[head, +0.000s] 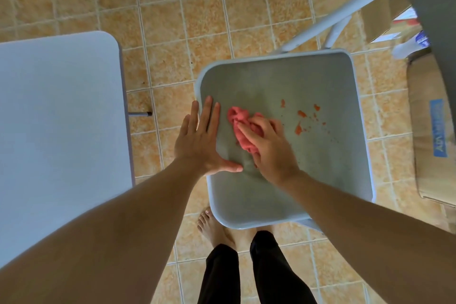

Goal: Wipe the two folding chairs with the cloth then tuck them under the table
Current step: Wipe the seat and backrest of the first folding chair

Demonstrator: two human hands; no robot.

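Observation:
A grey folding chair seat (308, 180) with a pale rim lies below me, its backrest (434, 7) rising at the upper right. Orange-red smears and crumbs (299, 127) dot the seat right of centre. My right hand (269, 145) presses a crumpled pink cloth (243, 128) onto the seat, fingers closed over it. My left hand (199, 140) lies flat and spread on the seat's left edge, holding nothing. The white table (56, 118) stands to the left.
Cardboard boxes (429, 136) sit on the tiled floor at the right, close to the chair. A table leg foot (140, 114) pokes out between table and chair. My bare feet (212, 227) stand just under the seat's near edge.

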